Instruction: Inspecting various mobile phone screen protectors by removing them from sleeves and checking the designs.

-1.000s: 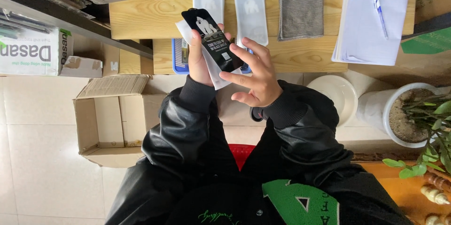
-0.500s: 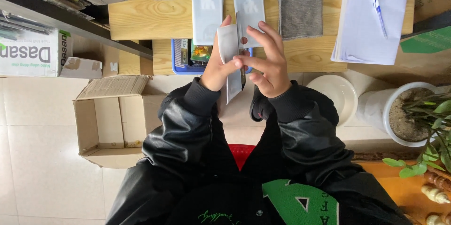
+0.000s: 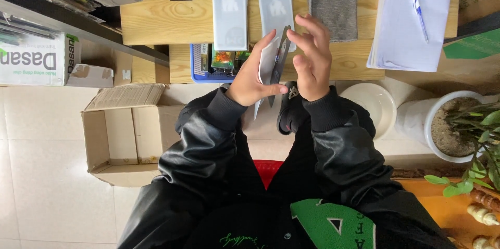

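Hands above near edge of wooden tabletop [image 3: 156, 20]: left hand [image 3: 250, 80] pinching thin dark sheet [image 3: 278, 64] and white sleeve [image 3: 265, 67] edge-on; right hand [image 3: 312, 59] fingers spread, brushing sheet's other face.

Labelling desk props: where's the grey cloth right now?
In the head view, the grey cloth lies flat on the wooden desk, right of the white sleeve and left of the paper stack, just above the right hand.
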